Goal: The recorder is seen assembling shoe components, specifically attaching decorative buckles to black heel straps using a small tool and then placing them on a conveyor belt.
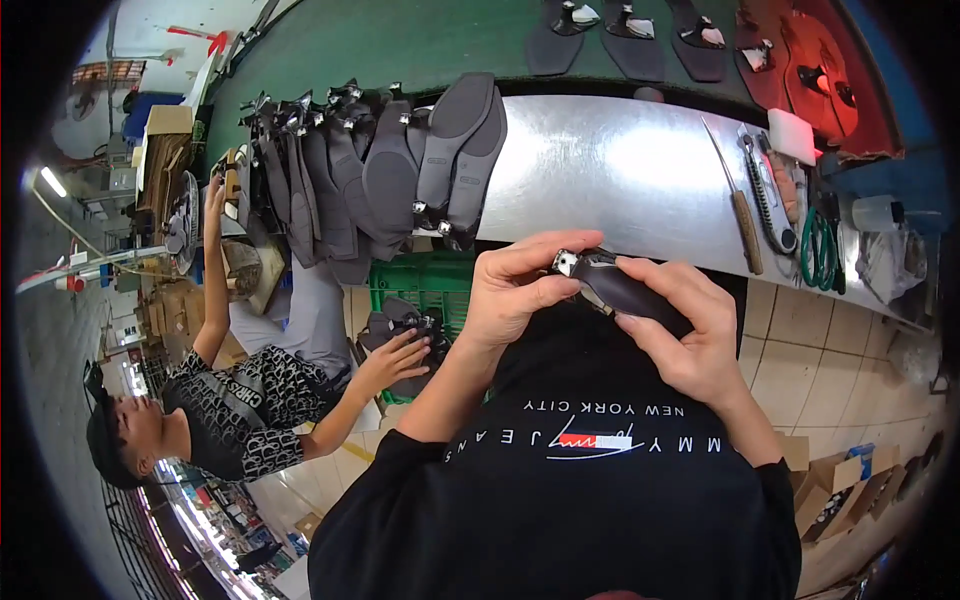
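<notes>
In front of my chest I hold a black sandal (pixel 636 296) with a shiny metal ornament on its strap. My left hand (pixel 515 290) pinches the strap end by the ornament between thumb and fingers. Around the other end of the sandal closes my right hand (pixel 690 325), its thumb and fingers on the sole's edges. Just beyond my hands is the metal tabletop (pixel 590 160). To the left, dark sandals (pixel 390 170) lie overlapping in a row, with several soles facing up.
Right on the metal top lie an awl (pixel 742 215), a utility knife (pixel 768 195), green-handled scissors (pixel 822 245) and a white block (pixel 792 136). More sandals (pixel 633 45) rest on the green surface, red ones (pixel 815 80) at right. A co-worker's hand (pixel 393 362) reaches over a green crate (pixel 425 275).
</notes>
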A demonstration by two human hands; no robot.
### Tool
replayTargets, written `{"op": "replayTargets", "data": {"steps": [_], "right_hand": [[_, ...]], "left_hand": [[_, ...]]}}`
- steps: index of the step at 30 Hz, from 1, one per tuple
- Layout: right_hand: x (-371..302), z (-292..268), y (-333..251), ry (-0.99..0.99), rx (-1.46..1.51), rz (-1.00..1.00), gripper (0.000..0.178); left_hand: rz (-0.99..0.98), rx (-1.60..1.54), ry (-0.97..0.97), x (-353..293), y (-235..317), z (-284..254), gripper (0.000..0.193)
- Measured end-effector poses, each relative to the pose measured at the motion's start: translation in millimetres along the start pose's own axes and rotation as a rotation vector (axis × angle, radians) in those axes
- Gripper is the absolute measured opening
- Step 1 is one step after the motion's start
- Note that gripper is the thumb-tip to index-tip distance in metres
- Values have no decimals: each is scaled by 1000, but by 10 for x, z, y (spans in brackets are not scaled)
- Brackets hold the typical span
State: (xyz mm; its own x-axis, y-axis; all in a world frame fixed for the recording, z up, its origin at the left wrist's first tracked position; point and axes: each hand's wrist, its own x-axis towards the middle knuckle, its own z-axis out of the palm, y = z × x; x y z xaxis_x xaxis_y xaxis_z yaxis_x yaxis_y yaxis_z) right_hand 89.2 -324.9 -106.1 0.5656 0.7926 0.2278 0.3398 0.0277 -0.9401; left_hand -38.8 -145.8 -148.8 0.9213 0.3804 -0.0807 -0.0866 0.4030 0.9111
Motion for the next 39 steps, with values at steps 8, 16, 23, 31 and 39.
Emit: {"op": "replayTargets", "data": {"steps": [8,16,23,31,39], "right_hand": [[40,-19,-22,-17,-56,-45,41],[14,33,38,23,-127,-119,38],[-2,49,80,-26,-198,-132,39],[-61,106,275,-60,103,228,36],[-53,106,296,-101,141,324,32]], "left_hand": [[234,207,-148,9,23,19,39],[213,317,-207,1,46,0,42],[225,455,-292,20,72,22,44],[-251,198,-72,-64,86,198,48],[-286,247,12,-92,71,260,49]]}}
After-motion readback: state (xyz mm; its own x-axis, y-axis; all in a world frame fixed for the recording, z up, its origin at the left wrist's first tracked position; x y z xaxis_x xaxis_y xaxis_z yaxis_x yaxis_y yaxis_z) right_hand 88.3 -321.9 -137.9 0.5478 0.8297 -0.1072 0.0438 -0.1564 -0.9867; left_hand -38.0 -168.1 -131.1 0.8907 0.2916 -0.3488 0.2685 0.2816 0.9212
